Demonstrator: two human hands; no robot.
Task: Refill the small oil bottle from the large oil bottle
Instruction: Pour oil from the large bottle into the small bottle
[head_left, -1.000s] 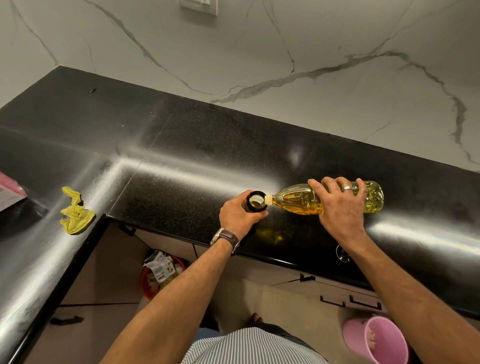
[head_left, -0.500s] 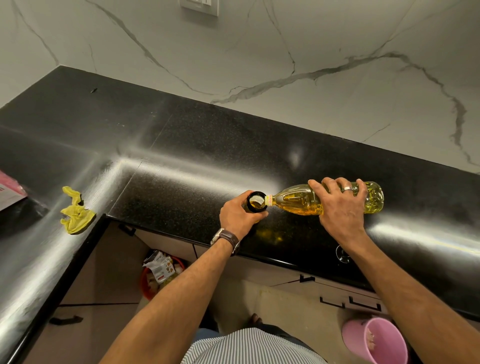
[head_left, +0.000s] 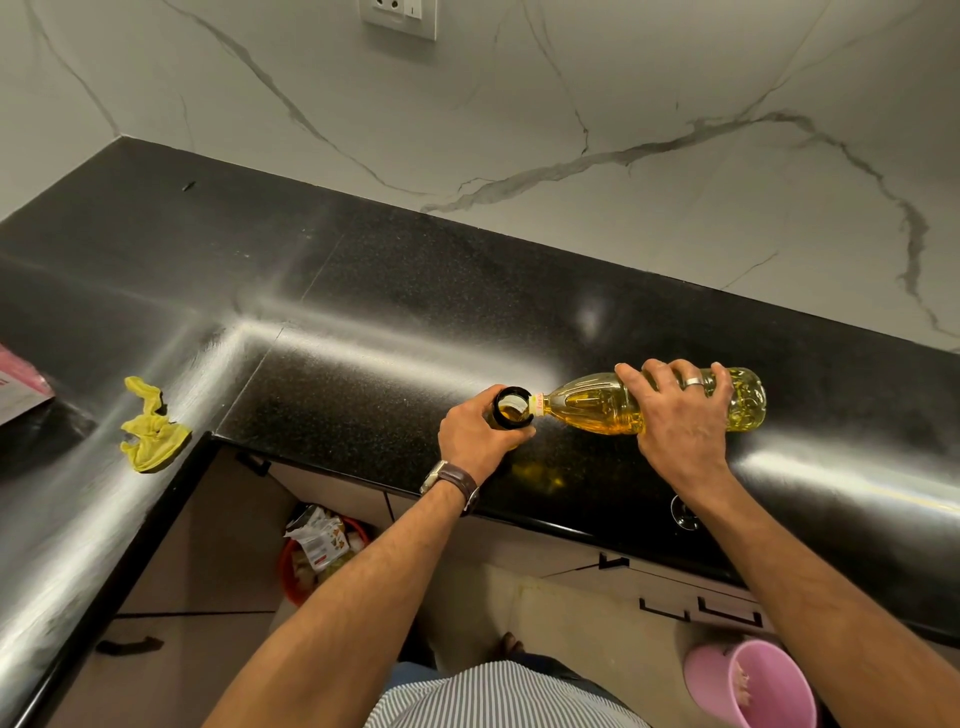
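Golden oil is going in: left hand (head_left: 475, 441) wrapped round the small oil bottle (head_left: 511, 410), its open mouth just beyond the thumb. Right hand (head_left: 680, 421) clamps the large oil bottle (head_left: 597, 410), tipped flat, neck touching that mouth. Nothing has shifted over the last second, so the pour looks steady, mid-refill. Neck-band lettering is too small to read.

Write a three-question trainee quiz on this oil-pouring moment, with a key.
1. True or false: the large oil bottle stands upright.
2. Which hand grips the small oil bottle? A) left hand B) right hand
3. Fill in: the yellow cloth lies on the ___.

Key: 1 false, it is tipped sideways with its mouth at the small bottle's opening; 2 A; 3 countertop.
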